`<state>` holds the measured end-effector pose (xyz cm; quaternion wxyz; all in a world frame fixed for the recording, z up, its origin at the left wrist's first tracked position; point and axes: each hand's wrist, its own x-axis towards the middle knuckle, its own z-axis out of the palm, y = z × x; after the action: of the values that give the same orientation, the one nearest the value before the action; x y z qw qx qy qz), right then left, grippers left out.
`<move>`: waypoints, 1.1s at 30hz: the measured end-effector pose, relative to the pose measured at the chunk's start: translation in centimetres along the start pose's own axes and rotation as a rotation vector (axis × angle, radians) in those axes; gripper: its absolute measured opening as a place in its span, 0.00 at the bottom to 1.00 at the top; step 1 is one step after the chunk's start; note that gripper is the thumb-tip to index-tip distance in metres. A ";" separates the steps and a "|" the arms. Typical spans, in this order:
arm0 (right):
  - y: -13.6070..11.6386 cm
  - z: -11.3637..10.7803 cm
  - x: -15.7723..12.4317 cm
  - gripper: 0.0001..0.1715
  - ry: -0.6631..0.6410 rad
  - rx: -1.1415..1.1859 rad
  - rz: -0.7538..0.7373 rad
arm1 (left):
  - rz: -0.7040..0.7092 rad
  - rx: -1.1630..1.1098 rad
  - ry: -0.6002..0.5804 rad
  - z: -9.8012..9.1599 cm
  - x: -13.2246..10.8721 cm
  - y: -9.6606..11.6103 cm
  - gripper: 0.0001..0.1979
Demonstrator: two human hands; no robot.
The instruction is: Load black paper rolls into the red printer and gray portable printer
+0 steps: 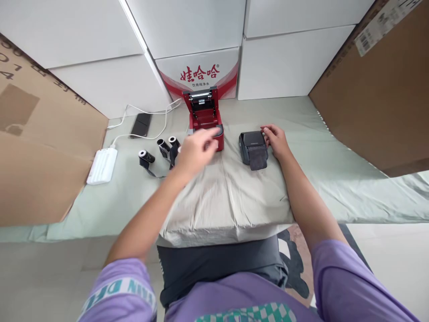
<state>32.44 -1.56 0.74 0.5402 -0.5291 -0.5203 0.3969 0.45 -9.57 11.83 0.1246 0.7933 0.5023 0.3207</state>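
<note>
My left hand [198,151], slightly blurred, is in front of a small red label printer [207,117] and overlaps its front from my view. Its index finger stretches right over the printer's front edge, the other fingers are bent, and nothing shows in it. The red printer's lid is raised, with black parts and a metal bar inside. My right hand [275,138] rests against the right side of a small black portable printer [254,139], fingers stretched out at its back corner. A dark strip hangs from that printer's front.
Left of the red printer stand several black ribbon rolls [146,156] with white cores, partly behind my hand. A dark phone [141,124] and a white power bank [102,166] with a cable lie farther left. Cardboard boxes [375,94] flank the cloth-covered table; white boxes [197,24] back it.
</note>
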 end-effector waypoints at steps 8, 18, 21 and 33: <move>-0.7 0.0 -0.4 0.40 -0.014 -0.007 0.033 | -0.193 0.061 -0.296 12.0 -0.3 2.0 0.30; -0.4 0.3 -0.9 0.45 -0.040 -0.152 -0.009 | -0.165 0.120 -0.296 12.2 0.2 1.7 0.30; -0.1 0.3 -1.0 0.44 -0.053 -0.216 -0.062 | -0.172 0.146 -0.308 12.2 0.2 1.7 0.29; -0.5 0.6 -1.1 0.48 -0.024 -0.157 0.010 | -0.224 0.068 -0.197 12.5 -0.5 1.7 0.31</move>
<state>31.63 -2.65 1.01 0.4888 -0.5678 -0.5536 0.3636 9.42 -9.23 2.94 0.1814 0.7638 0.5833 0.2085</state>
